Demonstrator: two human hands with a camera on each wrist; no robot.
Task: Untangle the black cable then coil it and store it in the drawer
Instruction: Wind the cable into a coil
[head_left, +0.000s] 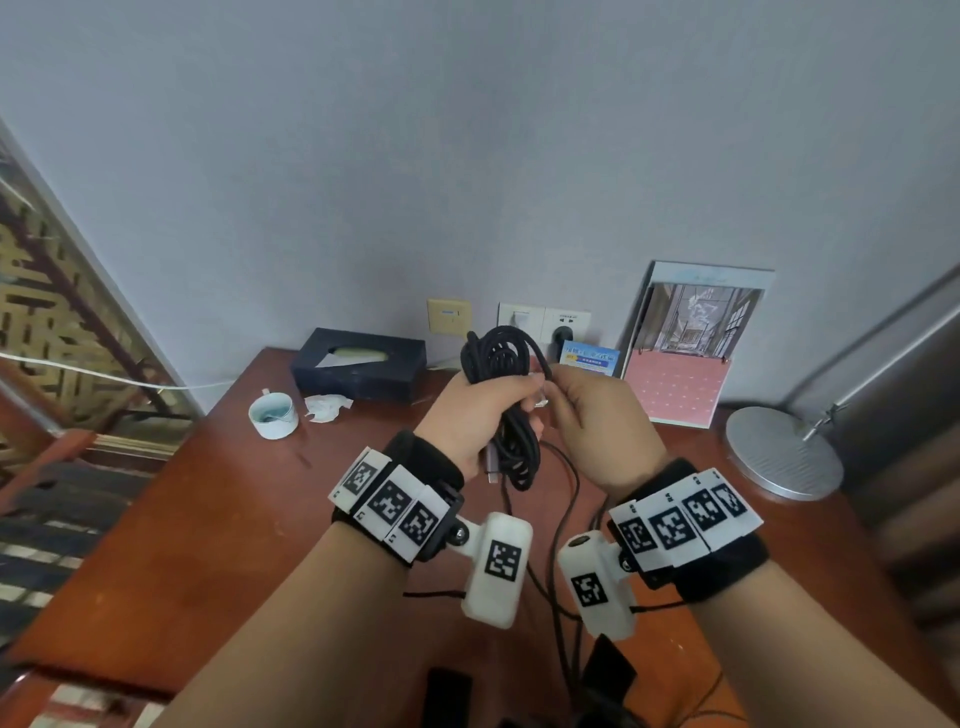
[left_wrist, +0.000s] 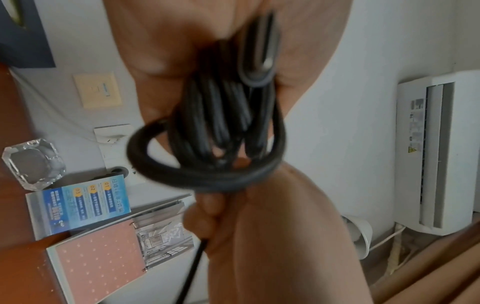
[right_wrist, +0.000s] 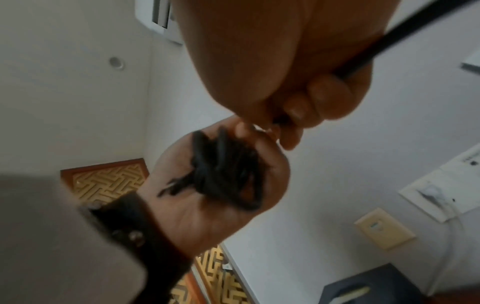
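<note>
Left hand (head_left: 470, 410) grip closed round coiled black cable (head_left: 501, 364), held above surface (head_left: 208, 519). Right hand (head_left: 597, 415) pinches loose strand beside coil, likely thumb and forefinger; view blurred.

Both my forearms reach forward and are raised above the desk (head_left: 171, 509), wrists strapped with black bands. My left hand (head_left: 470, 415) is closed in a fist around the cable (head_left: 501, 358), knuckles toward me. My right hand (head_left: 597, 415) sits just beside it, thumb and fingers (right_wrist: 296, 111) pinching one strand of the cable, almost touching the left fist.
</note>
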